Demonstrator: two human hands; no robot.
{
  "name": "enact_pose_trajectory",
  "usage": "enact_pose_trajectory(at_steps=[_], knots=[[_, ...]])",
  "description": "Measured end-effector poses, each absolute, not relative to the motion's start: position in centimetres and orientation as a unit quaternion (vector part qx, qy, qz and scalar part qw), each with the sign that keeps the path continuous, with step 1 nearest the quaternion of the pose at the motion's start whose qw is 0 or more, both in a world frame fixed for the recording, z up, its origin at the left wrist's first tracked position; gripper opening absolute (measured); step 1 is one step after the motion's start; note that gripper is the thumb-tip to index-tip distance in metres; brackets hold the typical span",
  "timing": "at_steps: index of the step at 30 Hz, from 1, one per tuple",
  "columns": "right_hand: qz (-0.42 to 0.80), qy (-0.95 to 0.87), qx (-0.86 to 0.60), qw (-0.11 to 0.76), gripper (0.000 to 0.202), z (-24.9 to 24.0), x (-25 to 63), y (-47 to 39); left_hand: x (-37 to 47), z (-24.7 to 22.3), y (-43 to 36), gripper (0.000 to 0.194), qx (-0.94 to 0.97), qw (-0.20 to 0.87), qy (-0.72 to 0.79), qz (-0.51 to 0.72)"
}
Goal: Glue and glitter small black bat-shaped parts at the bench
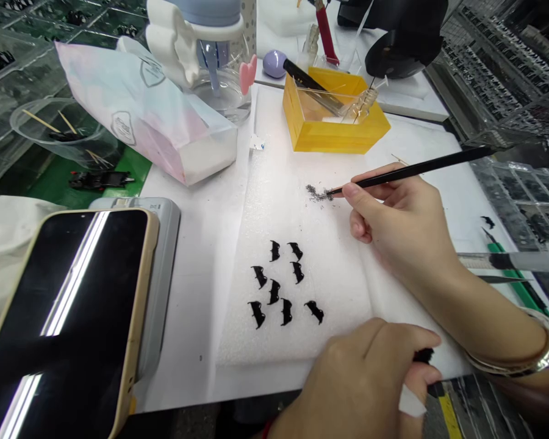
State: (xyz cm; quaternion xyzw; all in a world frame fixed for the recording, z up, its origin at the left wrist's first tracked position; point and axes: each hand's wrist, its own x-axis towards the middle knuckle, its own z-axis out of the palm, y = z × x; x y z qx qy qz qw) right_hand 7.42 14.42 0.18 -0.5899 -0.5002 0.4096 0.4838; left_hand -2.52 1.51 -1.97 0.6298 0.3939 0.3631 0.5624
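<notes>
My right hand (402, 213) is closed like a pen grip around a slim black pointed tool (421, 166). The tool's tip touches a small pile of tiny dark metallic bits (316, 192) on a white foam sheet (274, 201). Nearer to me on the sheet lie several small black bat-wing-shaped pieces (273, 292). My left hand (370, 372), at the front edge of the sheet, pinches a small black piece (423, 355) between thumb and finger; most of that piece is hidden. White tape (412, 402) is wrapped on one left finger.
A yellow box (333, 135) with tools stands behind the pile. On the left are a phone (68, 317) on a grey case, a pastel packet (141, 103), a plastic cup (68, 134) and a bottle (219, 67). Tweezers (498, 279) and a green tool (521, 286) lie right.
</notes>
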Motion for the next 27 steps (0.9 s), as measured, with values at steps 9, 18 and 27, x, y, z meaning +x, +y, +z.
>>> enact_pose_trajectory(at_steps=[9,18,27], knots=[[0.436,-0.491,-0.605,0.45,0.011,0.69,7.23,14.43,-2.6,-2.16,1.45,0.036,0.636,0.564,0.38,0.366],[0.41,-0.52,-0.614,0.43,0.011,0.73,7.43,14.41,-2.74,-1.9,1.74,0.035,0.636,0.551,0.378,0.385],[0.423,-0.504,-0.605,0.448,0.012,0.52,7.67,14.35,-2.69,-2.06,1.84,0.033,0.65,0.532,0.371,0.396]])
